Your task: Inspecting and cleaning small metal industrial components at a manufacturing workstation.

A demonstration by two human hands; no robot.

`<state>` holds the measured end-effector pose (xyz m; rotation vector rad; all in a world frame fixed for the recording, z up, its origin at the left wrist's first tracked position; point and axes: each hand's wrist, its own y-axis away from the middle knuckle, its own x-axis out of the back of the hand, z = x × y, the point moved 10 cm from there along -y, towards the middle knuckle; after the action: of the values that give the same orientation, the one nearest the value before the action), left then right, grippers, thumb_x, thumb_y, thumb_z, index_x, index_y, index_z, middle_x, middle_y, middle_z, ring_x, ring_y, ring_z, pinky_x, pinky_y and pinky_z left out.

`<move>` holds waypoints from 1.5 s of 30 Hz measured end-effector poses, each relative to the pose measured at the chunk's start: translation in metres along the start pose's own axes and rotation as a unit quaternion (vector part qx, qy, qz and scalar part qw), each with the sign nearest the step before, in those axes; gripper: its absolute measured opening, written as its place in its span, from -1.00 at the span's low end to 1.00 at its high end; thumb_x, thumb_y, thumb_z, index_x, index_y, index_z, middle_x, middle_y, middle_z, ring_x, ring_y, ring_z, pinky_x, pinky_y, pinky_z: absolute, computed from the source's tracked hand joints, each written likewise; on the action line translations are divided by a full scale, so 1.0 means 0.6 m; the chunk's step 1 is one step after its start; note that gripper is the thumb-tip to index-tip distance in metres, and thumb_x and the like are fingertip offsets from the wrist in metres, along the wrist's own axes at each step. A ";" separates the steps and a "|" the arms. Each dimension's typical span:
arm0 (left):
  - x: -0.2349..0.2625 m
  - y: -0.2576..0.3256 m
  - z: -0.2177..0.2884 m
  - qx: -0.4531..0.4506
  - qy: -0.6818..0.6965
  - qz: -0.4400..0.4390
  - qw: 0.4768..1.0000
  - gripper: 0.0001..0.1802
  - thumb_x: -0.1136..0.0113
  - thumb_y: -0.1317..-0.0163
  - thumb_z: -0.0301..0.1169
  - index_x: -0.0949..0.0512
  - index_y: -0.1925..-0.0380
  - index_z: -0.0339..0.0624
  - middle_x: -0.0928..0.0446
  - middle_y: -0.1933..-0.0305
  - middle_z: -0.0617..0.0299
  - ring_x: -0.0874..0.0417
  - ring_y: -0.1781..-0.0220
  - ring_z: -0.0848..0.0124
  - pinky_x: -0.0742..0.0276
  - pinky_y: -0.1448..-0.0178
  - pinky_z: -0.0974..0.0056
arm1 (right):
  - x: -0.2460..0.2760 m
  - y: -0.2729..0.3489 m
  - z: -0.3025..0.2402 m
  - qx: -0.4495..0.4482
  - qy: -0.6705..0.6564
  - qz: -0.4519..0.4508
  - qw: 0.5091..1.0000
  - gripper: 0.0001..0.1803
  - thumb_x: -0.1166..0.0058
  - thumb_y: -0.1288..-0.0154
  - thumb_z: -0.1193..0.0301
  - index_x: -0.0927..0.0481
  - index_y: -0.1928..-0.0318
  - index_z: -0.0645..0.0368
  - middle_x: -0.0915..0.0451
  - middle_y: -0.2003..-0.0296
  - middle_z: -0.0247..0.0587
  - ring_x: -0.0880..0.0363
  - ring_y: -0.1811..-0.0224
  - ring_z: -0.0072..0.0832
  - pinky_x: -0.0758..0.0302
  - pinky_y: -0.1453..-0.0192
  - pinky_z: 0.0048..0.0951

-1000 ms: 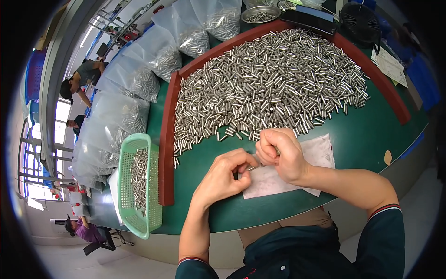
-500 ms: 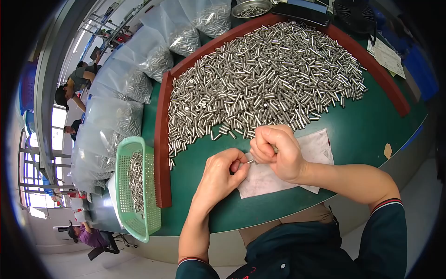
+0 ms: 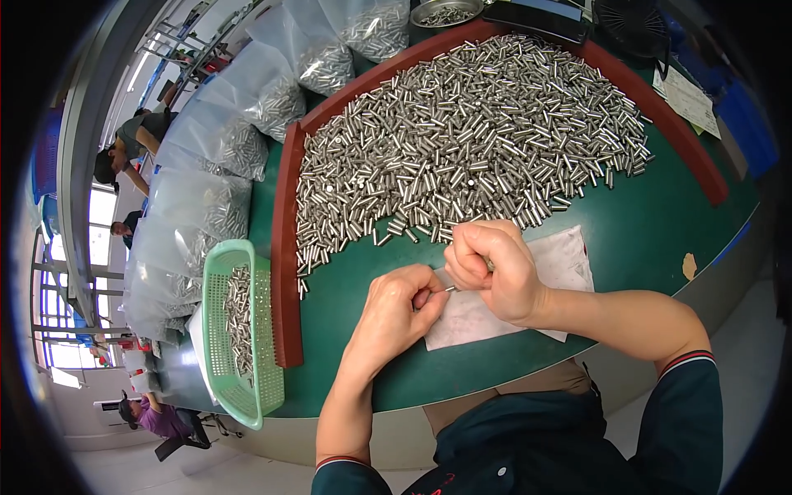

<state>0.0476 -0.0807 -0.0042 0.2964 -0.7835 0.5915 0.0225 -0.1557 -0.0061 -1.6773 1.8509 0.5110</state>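
From where I stand, the person's two hands meet near the centre of the frame, just above the near part of the green desk (image 3: 652, 227). The left hand (image 3: 392, 309) has its grip pinched close, thumb and forefinger drawn together on a small metal pin (image 3: 450, 289), whose bright end pokes out toward the other hand. The right hand (image 3: 499, 268) is curled into a fist, its grip folded in tight; what it may have hold of, I cannot tell (the fingers hide it, along with whether it touches that pin). Beneath the hands a pale, stained cloth (image 3: 462, 322) lies on the desk, partly covered by them. Beyond, filling the upper middle of the frame, spreads a heap of metal pins (image 3: 470, 132), bounded at the left, top and right by a dark red border (image 3: 286, 256). Outside that border, at the lower left, a light green basket (image 3: 269, 346) holds more of the same pins, and clear bags (image 3: 276, 95) part-filled with them line up toward the top. A round metal dish (image 3: 419, 15) of pins sits at the upper edge, with a dark flat device (image 3: 532, 25) to its right and a sheet of paper (image 3: 689, 103) at the upper right.
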 end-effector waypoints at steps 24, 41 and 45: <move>-0.008 -0.001 -0.064 0.099 0.353 -0.010 0.930 -0.90 -0.15 -0.05 -0.50 -0.44 0.47 -0.27 -0.41 0.50 0.32 -0.31 0.55 0.61 -0.24 0.47 0.48 | -0.005 0.006 0.006 0.008 0.039 0.007 0.999 -0.59 0.35 -0.24 0.32 -0.09 0.75 0.11 -0.05 0.82 -0.44 0.08 0.76 -0.66 0.08 0.65 -0.58; 0.044 0.001 -0.150 0.153 0.656 0.122 0.729 -0.72 0.10 -0.24 -0.25 -0.39 0.53 -0.22 -0.41 0.47 0.19 -0.34 0.51 0.52 -0.33 0.39 0.43 | -0.005 0.003 0.007 -0.013 0.015 -0.004 1.000 -0.64 0.35 -0.17 0.40 -0.06 0.77 0.12 -0.05 0.82 -0.44 0.07 0.74 -0.71 0.11 0.65 -0.60; 0.101 0.005 -0.157 0.146 0.320 0.229 0.908 -0.81 -0.08 -0.15 -0.35 -0.45 0.56 -0.22 -0.27 0.67 0.51 -0.17 0.64 0.71 -0.07 0.55 0.57 | -0.002 0.004 0.007 -0.016 0.013 0.000 1.000 -0.64 0.35 -0.17 0.40 -0.07 0.77 0.12 -0.06 0.81 -0.44 0.07 0.74 -0.71 0.10 0.65 -0.61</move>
<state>0.1340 -0.0117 -0.0236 0.1690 -0.1126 1.1825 0.0209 -0.1515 -0.0088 -1.7128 1.8720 0.5245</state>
